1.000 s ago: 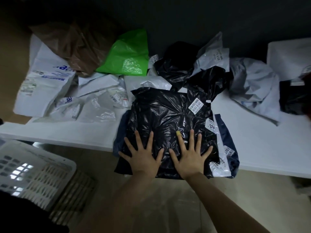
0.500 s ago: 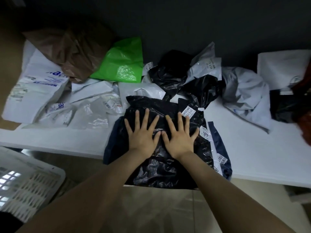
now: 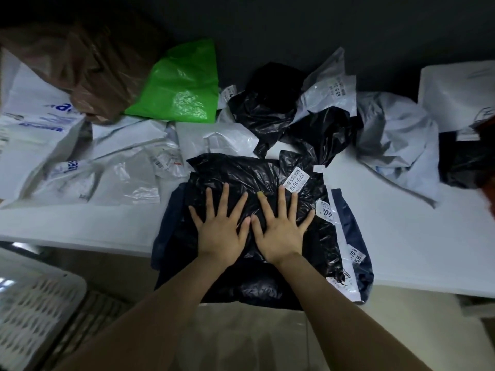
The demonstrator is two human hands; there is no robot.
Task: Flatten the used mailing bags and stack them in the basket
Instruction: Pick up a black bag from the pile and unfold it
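I am pressing left hand [image 3: 221, 232] and right hand [image 3: 281, 232], fingers [image 3: 224, 202] splayed, on the black bag [image 3: 235, 170]; the basket [image 3: 40, 303] is lying left of it, nearer the left hand.

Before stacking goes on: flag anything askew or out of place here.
The black bag under the left hand and right hand overhangs the near edge of the table, and the navy bag beneath it juts out on the right, not squared up.
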